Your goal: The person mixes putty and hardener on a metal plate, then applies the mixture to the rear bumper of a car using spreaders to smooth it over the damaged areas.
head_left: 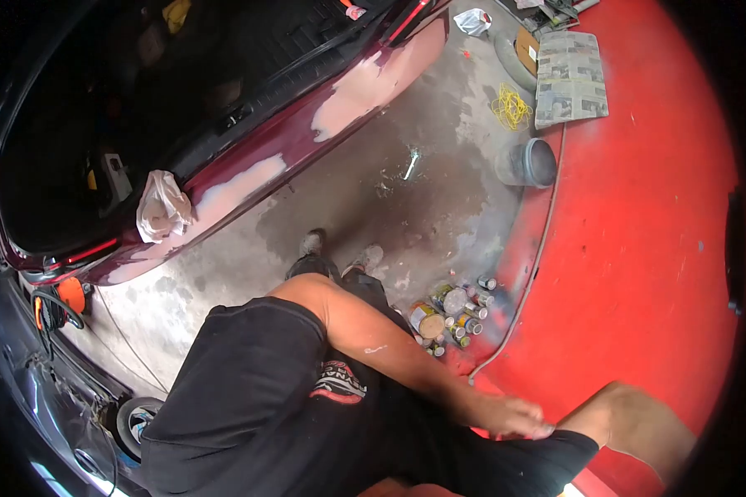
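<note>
My left hand (512, 417) reaches across my chest to my right arm. Its fingers are closed on the hem of the right sleeve of my black T-shirt (547, 455). My right arm (634, 422) is bent and raised at the right edge; its hand is out of view. In front of me stands a maroon car with its rear open. Pale, sanded-looking patches show on its bumper (365, 91). A crumpled whitish bag or cloth (163, 207) hangs over the bumper's edge, away from both hands.
Several spray cans and paint tins (448, 311) stand on the floor near my feet, by a red wall (638, 207). A grey bucket (532, 162), yellow cord (511, 108) and newspaper-covered panel (572, 79) are further along. A hose (547, 224) follows the wall. Another dark car (50, 414) is at left.
</note>
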Action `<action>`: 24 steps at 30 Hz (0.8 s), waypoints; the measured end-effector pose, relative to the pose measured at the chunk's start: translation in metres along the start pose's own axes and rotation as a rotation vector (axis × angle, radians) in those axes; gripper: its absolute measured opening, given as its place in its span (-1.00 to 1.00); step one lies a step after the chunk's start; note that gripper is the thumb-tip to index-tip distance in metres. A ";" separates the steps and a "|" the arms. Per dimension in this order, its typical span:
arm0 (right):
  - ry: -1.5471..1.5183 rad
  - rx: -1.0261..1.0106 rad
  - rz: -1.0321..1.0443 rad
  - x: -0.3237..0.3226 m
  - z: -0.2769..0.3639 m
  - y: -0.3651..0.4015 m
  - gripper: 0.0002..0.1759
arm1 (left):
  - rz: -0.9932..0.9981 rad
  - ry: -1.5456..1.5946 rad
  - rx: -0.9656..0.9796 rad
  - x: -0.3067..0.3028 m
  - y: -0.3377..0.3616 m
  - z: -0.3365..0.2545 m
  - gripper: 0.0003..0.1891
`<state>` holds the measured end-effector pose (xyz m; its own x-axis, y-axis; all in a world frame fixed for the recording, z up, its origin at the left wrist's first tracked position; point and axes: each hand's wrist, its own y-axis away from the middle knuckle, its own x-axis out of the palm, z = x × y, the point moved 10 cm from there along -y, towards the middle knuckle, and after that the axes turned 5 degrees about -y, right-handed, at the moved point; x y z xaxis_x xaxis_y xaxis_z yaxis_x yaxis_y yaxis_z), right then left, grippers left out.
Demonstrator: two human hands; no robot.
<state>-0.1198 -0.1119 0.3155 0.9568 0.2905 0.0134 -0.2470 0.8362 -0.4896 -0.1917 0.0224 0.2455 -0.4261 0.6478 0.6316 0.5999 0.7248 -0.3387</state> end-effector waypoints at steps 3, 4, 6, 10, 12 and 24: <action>-0.050 0.114 0.062 0.014 -0.030 0.025 -0.27 | 0.040 0.301 0.055 -0.001 -0.003 -0.012 -0.39; -0.062 0.136 0.073 0.016 -0.035 0.029 -0.27 | 0.102 0.389 0.066 0.003 -0.006 -0.014 -0.37; -0.074 0.164 0.083 0.016 -0.041 0.035 -0.27 | 0.126 0.350 0.139 0.016 -0.006 -0.012 -0.33; -0.071 0.166 0.069 0.007 -0.041 0.035 -0.27 | 0.155 0.016 0.062 0.022 0.002 -0.006 -0.24; -0.064 0.149 0.048 -0.001 -0.035 0.032 -0.27 | 0.072 0.002 -0.256 0.007 0.009 0.007 -0.22; -0.018 0.049 -0.059 -0.044 -0.013 0.000 -0.26 | 0.103 -0.041 -0.446 0.006 -0.008 0.050 -0.14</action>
<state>-0.1603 -0.1303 0.3034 0.9670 0.2483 0.0566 -0.1983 0.8736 -0.4443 -0.2326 0.0322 0.2172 -0.3699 0.7262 0.5795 0.8696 0.4902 -0.0592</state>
